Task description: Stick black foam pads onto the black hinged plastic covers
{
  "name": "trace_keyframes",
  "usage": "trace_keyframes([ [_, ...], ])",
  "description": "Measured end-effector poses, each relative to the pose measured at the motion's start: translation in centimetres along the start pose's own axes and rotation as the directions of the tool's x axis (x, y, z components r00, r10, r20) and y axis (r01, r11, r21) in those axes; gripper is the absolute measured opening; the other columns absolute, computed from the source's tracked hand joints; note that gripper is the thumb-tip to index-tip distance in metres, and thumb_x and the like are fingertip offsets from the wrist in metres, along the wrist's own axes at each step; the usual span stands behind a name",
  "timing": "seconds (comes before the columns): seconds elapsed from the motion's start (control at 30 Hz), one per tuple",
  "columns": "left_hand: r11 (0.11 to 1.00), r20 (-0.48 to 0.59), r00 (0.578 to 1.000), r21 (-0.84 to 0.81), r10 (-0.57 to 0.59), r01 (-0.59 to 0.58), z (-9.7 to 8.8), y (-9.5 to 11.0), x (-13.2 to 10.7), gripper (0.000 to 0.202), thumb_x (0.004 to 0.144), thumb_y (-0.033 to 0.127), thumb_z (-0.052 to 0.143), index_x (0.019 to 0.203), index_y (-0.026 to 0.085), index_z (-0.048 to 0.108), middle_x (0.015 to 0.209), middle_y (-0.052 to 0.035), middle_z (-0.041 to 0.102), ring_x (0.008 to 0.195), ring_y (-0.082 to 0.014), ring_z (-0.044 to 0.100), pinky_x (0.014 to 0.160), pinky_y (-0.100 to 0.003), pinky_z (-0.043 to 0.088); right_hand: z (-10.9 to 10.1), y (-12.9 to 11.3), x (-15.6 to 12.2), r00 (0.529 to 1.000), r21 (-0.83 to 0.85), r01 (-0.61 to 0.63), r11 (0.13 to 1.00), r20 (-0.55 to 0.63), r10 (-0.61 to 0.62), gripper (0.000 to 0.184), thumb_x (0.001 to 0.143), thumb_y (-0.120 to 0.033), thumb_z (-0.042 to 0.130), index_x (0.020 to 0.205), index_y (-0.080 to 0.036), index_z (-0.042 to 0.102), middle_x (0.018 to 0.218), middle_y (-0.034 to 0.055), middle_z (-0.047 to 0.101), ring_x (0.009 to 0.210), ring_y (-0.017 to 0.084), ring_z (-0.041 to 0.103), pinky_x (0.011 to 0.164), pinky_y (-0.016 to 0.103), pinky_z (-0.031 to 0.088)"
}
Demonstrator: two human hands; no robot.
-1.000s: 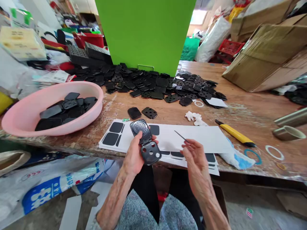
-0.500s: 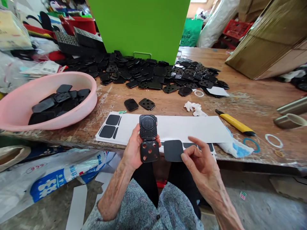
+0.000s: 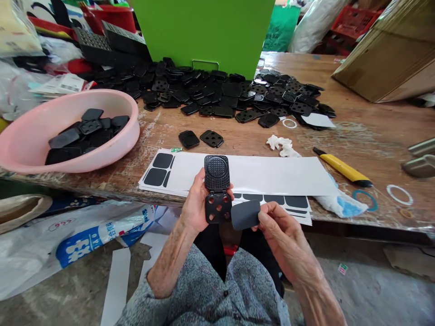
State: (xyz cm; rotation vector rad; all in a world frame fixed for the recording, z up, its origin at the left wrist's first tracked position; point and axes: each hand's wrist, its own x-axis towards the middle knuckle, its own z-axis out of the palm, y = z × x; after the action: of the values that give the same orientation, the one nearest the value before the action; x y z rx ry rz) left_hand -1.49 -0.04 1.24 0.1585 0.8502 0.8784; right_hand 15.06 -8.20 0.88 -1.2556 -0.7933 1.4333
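Note:
My left hand point(image 3: 195, 206) holds an opened black hinged plastic case point(image 3: 217, 174). Its upper half carries a round grid pattern; the lower half has several round holes. Between thumb and fingers, my right hand point(image 3: 277, 224) pinches a dark grey rounded-square sticker point(image 3: 245, 214) by its right edge. The sticker is slightly bent, and its left edge is close beside the holed half; whether they touch I cannot tell. Beneath and behind my hands lie white backing sheets point(image 3: 272, 174), some with dark rounded-square pieces point(image 3: 155, 177) on them.
A pink basin point(image 3: 134, 120) of black pieces stands at left. Black cases point(image 3: 217, 97) are heaped before a green panel point(image 3: 204, 31). Two cases point(image 3: 212, 138) lie nearer. At right are a yellow utility knife point(image 3: 345, 168), a crumpled cloth point(image 3: 346, 204) and a cardboard box point(image 3: 384, 59).
My right hand has closed its raised fingers onto the sticker's edge, and the sticker has tilted and bent. The view has shifted a little; the case stays in my left hand.

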Motion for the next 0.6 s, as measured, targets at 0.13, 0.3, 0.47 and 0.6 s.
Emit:
trace_keyframes([
  [0.13,0.997,-0.030,0.999,0.075,0.020,-0.018,0.0,-0.3,0.1,0.059,0.089,0.058,0.038,0.081,0.009,0.069,0.070,-0.0100,0.070,0.058,-0.0173,0.065,0.046,-0.023,0.047,1.4,0.6,0.2,0.999,0.115,-0.047,0.992,0.008,0.046,0.027,0.080,-0.044,0.067,0.075,-0.020,0.056,0.091,0.0019,0.059,0.083,0.016,0.053,0.075,0.026,0.045],
  [0.3,0.996,-0.021,0.999,0.090,0.028,-0.026,0.1,-0.8,0.1,0.063,0.090,0.060,0.032,0.080,0.010,0.068,0.065,-0.0092,0.068,0.055,-0.0173,0.063,0.042,-0.022,0.044,3.1,1.5,0.4,0.996,0.175,-0.089,0.981,0.000,0.090,0.027,0.079,-0.043,0.068,0.075,-0.019,0.058,0.084,0.0008,0.061,0.076,0.014,0.052,0.073,0.027,0.044],
  [0.47,0.997,-0.013,0.997,-0.007,0.081,-0.081,0.3,-1.1,0.1,0.057,0.092,0.054,0.033,0.077,0.011,0.067,0.067,-0.0082,0.068,0.056,-0.0156,0.062,0.057,-0.026,0.052,3.7,2.3,0.7,0.997,0.140,-0.054,0.989,-0.039,0.060,0.026,0.080,-0.044,0.067,0.078,-0.019,0.061,0.079,-0.0011,0.057,0.078,0.014,0.049,0.076,0.026,0.040],
  [0.6,0.997,-0.012,0.998,-0.037,0.062,-0.063,0.4,-1.2,0.1,0.057,0.092,0.053,0.033,0.074,0.011,0.066,0.066,-0.0089,0.067,0.055,-0.0155,0.061,0.057,-0.027,0.052,4.0,2.5,0.7,0.996,0.135,-0.066,0.989,-0.059,0.074,0.028,0.077,-0.046,0.069,0.078,-0.019,0.061,0.089,0.0019,0.059,0.085,0.017,0.049,0.078,0.028,0.040],
])
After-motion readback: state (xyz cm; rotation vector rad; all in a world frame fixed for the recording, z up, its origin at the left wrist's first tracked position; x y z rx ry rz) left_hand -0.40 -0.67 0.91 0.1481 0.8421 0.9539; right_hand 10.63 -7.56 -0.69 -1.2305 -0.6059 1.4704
